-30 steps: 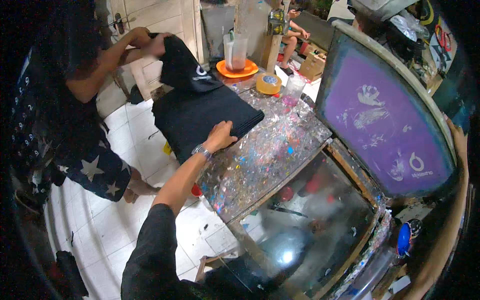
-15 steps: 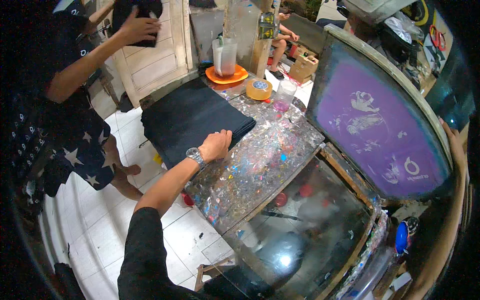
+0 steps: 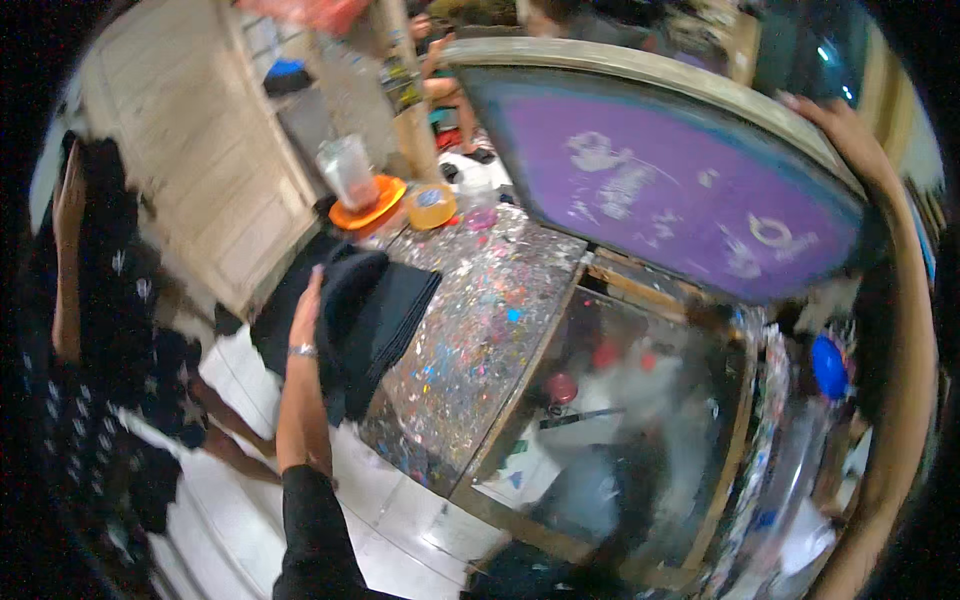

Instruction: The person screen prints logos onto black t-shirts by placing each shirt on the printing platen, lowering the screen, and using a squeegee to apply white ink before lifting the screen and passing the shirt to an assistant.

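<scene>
My left hand [image 3: 306, 305], wearing a metal watch, is edge-on and blurred against the raised fold of a stack of black cloth [image 3: 385, 315] on the paint-spattered table; whether it grips the cloth is unclear. My right hand [image 3: 830, 125] holds the top rail of an upright screen frame [image 3: 650, 50] with purple mesh [image 3: 680, 190] and pale marks. Below the screen lies a cloudy glass panel [image 3: 610, 420] in a worn frame. Beyond the cloth, an orange plate [image 3: 350, 215] carries a translucent pitcher [image 3: 345, 165], beside a tape roll [image 3: 430, 205] and a cup [image 3: 480, 205].
A co-worker [image 3: 100, 300] in dark clothes stands at left, holding dark cloth, before a pale door [image 3: 190, 140]. Another person [image 3: 445, 95] sits beyond a post. At right are a blue container [image 3: 830, 365] and clutter. White tiled floor [image 3: 230, 520] shows below the table.
The view has swung and blurred. My left hand has moved from the stack's near edge onto it, and the top cloth is now folded up. The co-worker has shifted leftward with the cloth they lifted away.
</scene>
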A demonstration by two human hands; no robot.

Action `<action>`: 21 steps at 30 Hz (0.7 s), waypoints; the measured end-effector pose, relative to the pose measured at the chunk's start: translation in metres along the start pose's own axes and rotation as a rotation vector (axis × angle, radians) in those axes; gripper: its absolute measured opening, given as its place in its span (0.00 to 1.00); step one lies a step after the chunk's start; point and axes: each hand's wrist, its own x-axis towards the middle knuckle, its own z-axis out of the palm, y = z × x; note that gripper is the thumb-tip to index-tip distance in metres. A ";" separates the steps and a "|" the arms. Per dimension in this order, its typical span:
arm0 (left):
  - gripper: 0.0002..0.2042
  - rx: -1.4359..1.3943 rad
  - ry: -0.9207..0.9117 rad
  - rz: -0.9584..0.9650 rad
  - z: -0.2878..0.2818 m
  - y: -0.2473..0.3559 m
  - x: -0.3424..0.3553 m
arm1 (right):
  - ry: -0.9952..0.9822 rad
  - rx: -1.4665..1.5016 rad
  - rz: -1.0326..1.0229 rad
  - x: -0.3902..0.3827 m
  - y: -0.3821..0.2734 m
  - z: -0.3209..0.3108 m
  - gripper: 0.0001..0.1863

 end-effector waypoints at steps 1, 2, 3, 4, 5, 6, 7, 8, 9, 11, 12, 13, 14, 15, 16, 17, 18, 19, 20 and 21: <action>0.22 -0.082 -0.022 -0.008 0.014 0.018 0.001 | 0.117 -0.041 -0.040 -0.010 0.017 -0.014 0.34; 0.22 -0.099 -0.053 0.009 0.008 0.037 -0.002 | 0.214 -0.048 -0.097 -0.010 0.031 -0.008 0.33; 0.22 -0.106 -0.108 0.025 0.009 0.051 -0.008 | 0.313 -0.075 -0.154 -0.011 0.043 -0.005 0.31; 0.22 -0.100 -0.168 0.033 0.010 0.055 -0.013 | 0.089 -0.193 0.134 -0.027 -0.005 -0.022 0.44; 0.22 -0.056 -0.224 0.043 0.005 0.070 -0.024 | 0.009 -0.113 0.110 -0.010 0.002 -0.013 0.45; 0.23 0.005 -0.289 0.059 0.017 0.081 -0.039 | -0.005 -0.035 -0.171 0.021 0.008 0.001 0.44; 0.23 0.083 -0.349 0.091 0.031 0.099 -0.060 | -0.005 0.054 -0.466 0.044 0.017 0.006 0.44; 0.23 0.220 -0.385 0.116 0.029 0.109 -0.084 | 0.019 -0.103 -0.333 0.029 -0.007 0.014 0.40; 0.23 0.398 -0.416 0.176 0.036 0.115 -0.113 | -0.088 -0.063 -0.258 0.000 -0.029 0.003 0.37; 0.23 0.926 -0.424 0.470 0.084 0.109 -0.178 | 0.028 -0.151 -0.183 -0.001 -0.024 -0.008 0.36; 0.21 1.039 -0.672 0.761 0.092 0.081 -0.186 | 0.059 -0.123 -0.168 -0.008 -0.027 -0.012 0.36; 0.17 1.007 -0.694 0.477 0.145 0.090 -0.257 | 0.076 -0.098 -0.157 -0.019 -0.032 -0.006 0.36; 0.14 1.228 -0.930 0.632 0.185 0.073 -0.298 | 0.042 -0.082 -0.139 -0.036 -0.024 -0.005 0.36; 0.15 1.106 -1.069 1.101 0.196 0.025 -0.304 | 0.072 -0.076 -0.115 -0.043 -0.029 -0.015 0.37; 0.20 1.155 -1.007 0.986 0.225 0.010 -0.336 | 0.093 -0.085 -0.090 -0.042 -0.030 -0.017 0.37; 0.27 1.197 -0.931 0.876 0.247 -0.008 -0.370 | 0.113 -0.093 -0.065 -0.041 -0.030 -0.018 0.38; 0.30 1.210 -0.889 0.871 0.276 0.011 -0.414 | 0.282 -0.088 0.011 -0.053 -0.024 -0.014 0.37; 0.31 1.237 -0.856 0.875 0.293 -0.001 -0.426 | 0.192 -0.101 0.031 -0.051 -0.029 -0.023 0.36; 0.30 1.253 -0.836 0.879 0.306 -0.016 -0.438 | 0.173 -0.077 0.033 -0.054 -0.031 -0.026 0.35; 0.30 1.273 -0.839 0.898 0.313 -0.036 -0.453 | 0.129 -0.044 0.036 -0.065 -0.035 -0.010 0.35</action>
